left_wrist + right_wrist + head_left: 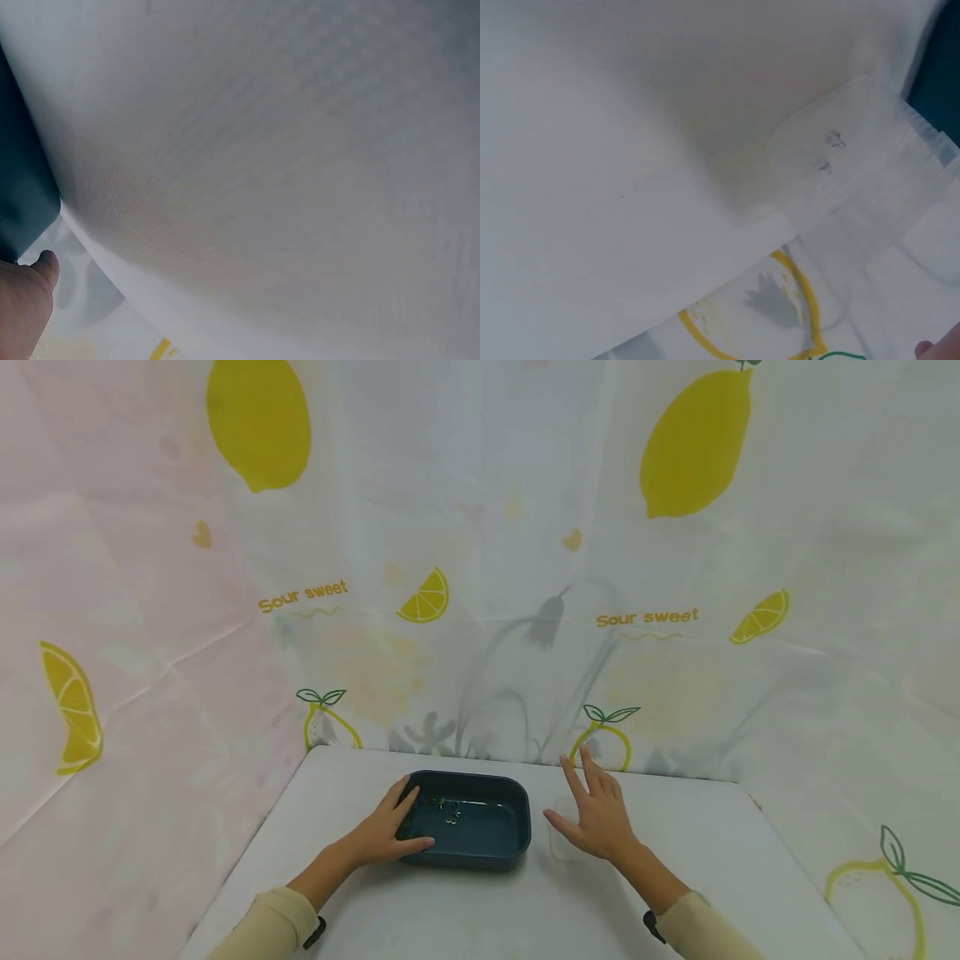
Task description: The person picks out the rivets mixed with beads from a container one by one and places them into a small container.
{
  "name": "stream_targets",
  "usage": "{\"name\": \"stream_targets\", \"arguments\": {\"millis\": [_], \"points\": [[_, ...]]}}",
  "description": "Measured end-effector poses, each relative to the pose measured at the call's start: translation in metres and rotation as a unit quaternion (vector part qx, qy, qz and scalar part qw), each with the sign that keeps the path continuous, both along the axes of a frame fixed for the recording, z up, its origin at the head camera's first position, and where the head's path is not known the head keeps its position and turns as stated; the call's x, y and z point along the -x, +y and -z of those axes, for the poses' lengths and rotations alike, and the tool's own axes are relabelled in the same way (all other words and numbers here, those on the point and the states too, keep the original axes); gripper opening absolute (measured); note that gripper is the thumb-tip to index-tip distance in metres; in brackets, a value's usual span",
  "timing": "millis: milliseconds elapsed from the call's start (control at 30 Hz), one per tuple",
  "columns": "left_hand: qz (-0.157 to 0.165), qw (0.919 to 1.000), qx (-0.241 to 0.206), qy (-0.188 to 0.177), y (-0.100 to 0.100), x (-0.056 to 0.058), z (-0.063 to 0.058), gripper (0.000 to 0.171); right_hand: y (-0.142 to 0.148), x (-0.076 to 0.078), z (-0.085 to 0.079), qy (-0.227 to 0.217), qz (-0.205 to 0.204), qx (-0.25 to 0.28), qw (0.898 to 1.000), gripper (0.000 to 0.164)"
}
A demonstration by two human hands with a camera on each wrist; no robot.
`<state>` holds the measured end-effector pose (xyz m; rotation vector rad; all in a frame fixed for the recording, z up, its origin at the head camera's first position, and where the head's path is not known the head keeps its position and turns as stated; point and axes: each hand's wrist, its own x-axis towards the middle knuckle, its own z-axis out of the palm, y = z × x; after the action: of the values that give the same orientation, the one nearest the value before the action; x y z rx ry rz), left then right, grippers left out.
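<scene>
My left hand point(384, 831) grips the left end of a dark blue rectangular dish point(471, 863), thumb across the front rim and fingers spread toward the back left corner. In the left wrist view a fingertip point(46, 264) shows beside the dish's wall point(26, 180). Several small shiny bead-like pieces point(452, 817) lie in the dish, mostly toward its left and back. My right hand point(600, 814) hovers with spread fingers over a clear plastic container point(562, 843), right of the dish. In the right wrist view that container point(877, 180) shows two small dark-marked spots.
A white table point(480, 918) lies under everything, its back edge close behind the dish. Lemon-printed cloth point(487, 677) hangs upright behind the table and along both sides.
</scene>
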<state>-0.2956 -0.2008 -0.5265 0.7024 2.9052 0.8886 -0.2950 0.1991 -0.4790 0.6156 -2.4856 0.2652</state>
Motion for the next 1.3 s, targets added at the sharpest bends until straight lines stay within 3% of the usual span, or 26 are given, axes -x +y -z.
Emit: {"name": "stream_targets", "arguments": {"millis": [433, 700, 900, 1133, 1300], "points": [[0.001, 1.0, 0.002, 0.005, -0.001, 0.002, 0.001, 0.105, -0.023, 0.001, -0.004, -0.063, 0.02, -0.025, 0.997, 0.089], [0.003, 1.0, -0.001, 0.001, -0.002, 0.0, 0.0, 0.107, -0.034, -0.001, 0.004, -0.06, 0.001, -0.048, 0.997, 0.09], [0.0, 0.9999, -0.005, 0.012, 0.001, 0.003, -0.004, 0.105, -0.04, 0.002, 0.0, -0.045, -0.01, -0.048, 0.998, 0.091], [0.003, 0.9999, 0.005, 0.013, -0.006, -0.006, 0.013, 0.107, -0.055, -0.006, 0.017, -0.059, -0.023, -0.046, 0.997, 0.095], [0.001, 0.9997, -0.006, 0.022, 0.0, 0.0, 0.009, 0.106, -0.058, 0.001, 0.012, -0.054, -0.015, -0.043, 0.998, 0.092]]}}
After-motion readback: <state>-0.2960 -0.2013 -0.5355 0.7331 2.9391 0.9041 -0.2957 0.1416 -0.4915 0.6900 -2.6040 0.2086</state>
